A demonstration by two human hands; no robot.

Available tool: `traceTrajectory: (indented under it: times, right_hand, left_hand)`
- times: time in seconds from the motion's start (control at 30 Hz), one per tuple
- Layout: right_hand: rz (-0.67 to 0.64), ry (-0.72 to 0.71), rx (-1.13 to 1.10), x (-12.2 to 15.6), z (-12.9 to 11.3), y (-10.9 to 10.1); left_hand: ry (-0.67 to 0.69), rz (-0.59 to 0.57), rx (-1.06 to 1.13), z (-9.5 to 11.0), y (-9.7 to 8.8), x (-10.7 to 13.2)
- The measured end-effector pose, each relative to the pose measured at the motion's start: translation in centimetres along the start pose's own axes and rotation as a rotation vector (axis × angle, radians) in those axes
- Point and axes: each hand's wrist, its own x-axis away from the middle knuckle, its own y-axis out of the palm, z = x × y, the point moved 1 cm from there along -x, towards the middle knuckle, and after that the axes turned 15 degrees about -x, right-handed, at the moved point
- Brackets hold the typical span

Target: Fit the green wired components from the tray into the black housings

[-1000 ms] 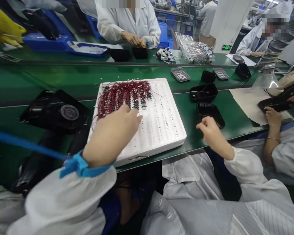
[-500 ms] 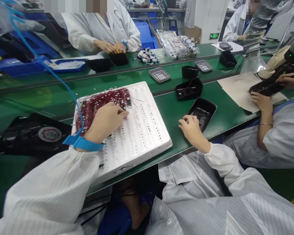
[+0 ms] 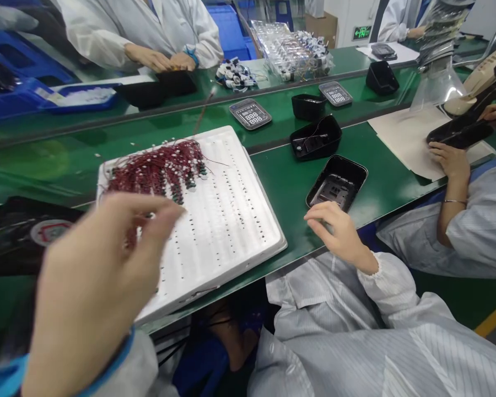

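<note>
My left hand is raised close to the camera over the near left of a white foam tray, blurred, with thumb and fingers pinched. What it holds is hidden. Bundles of dark red wires with white connectors and small green parts lie on the tray's far left. One thin blurred wire sticks up above the tray's far edge. My right hand is open, fingers loosely curved with a gap, at the near edge of a black plastic housing, which lies hollow side up on the green bench.
Beyond it are another black housing with wires inside, a smaller black shell and display panels. A black bag lies left. A co-worker's hands work opposite; another co-worker's hand holds a black part at right.
My left hand has lifted off the foam tray and come back toward me. A thin wire now stands up at the tray's far edge. My right hand has drawn slightly back from the housing.
</note>
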Motion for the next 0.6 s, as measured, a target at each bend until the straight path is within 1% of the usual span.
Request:
traceTrajectory:
  times: [0.03,0.07,0.1,0.13,0.17,0.2,0.23,0.27,0.3,0.33,0.4,0.47,0.5,0.53,0.6]
  right_hand:
    - [-0.064,0.037,-0.112,0.0,-0.5,0.0]
    - [-0.143,0.083,-0.237,0.1,-0.9,0.0]
    - [-0.225,0.140,-0.364,0.2,-1.2,0.2]
    - [-0.297,0.206,-0.479,0.4,-1.4,0.4]
    - [-0.346,0.281,-0.573,0.6,-1.4,0.6]
    - [-0.358,0.360,-0.641,0.8,-1.3,0.8]
    - [-0.336,0.438,-0.681,1.1,-1.1,0.9]
    - [-0.289,0.504,-0.698,1.3,-0.8,1.0]
    - [-0.224,0.554,-0.693,1.6,-0.5,0.9]
    - [-0.157,0.584,-0.670,1.9,-0.2,0.6]
    - [-0.061,0.602,-0.598,2.4,0.3,-0.2]
    - [-0.041,0.614,-0.547,2.9,0.7,-1.4]
    - [-0.045,0.632,-0.543,3.0,0.9,-2.0]
    - [-0.049,0.658,-0.551,3.2,1.0,-2.6]
    - [-0.047,0.715,-0.566,3.3,1.3,-3.4]
  left_hand:
    - [0.052,-0.079,0.095,1.3,-0.3,1.3]
    - [0.110,-0.187,0.193,2.7,-0.1,2.3]
    - [0.175,-0.289,0.298,4.2,0.4,3.2]
    - [0.250,-0.413,0.381,5.7,1.3,3.9]
    - [0.315,-0.504,0.440,7.0,2.4,4.4]
    - [0.364,-0.584,0.467,8.3,3.8,4.9]
    - [0.363,-0.640,0.461,9.3,5.2,5.3]
    - [0.346,-0.670,0.444,10.2,6.5,5.7]
    - [0.326,-0.679,0.423,10.9,7.7,6.1]
    - [0.302,-0.661,0.407,11.6,8.7,6.6]
    - [0.282,-0.576,0.404,12.6,9.8,7.7]
    - [0.288,-0.495,0.450,13.3,10.1,8.6]
    - [0.294,-0.475,0.492,13.6,10.2,9.0]
    - [0.296,-0.469,0.546,13.9,10.3,9.3]
    - [0.289,-0.495,0.665,14.1,10.6,9.7]
